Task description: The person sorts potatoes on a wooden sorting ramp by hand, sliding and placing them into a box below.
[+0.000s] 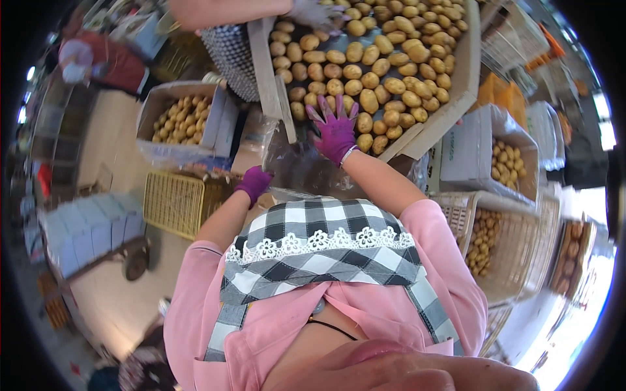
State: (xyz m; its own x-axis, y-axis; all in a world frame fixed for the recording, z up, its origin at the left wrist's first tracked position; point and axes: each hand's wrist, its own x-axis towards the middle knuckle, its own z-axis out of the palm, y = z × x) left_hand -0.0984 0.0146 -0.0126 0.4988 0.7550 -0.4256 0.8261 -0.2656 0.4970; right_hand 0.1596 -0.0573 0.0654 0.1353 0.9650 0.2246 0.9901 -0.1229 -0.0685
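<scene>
My right hand [336,130], in a purple glove, is spread with fingers apart against the lower edge of a mass of potatoes [385,52] on a wooden-framed sorting table [466,62]. My left hand [253,184], also in a purple glove, is low at the table's near left, fingers curled beside clear plastic sheeting [277,163]; what they hold is hidden. A co-worker's gloved hand [313,14] reaches into the potatoes from the top left.
Potato-filled cartons stand at left [147,130] and right [466,146]. A yellow crate [171,202], a cart of white cartons [91,231] and a pale crate of potatoes [528,254] surround me. Another person [104,55] stands at upper left.
</scene>
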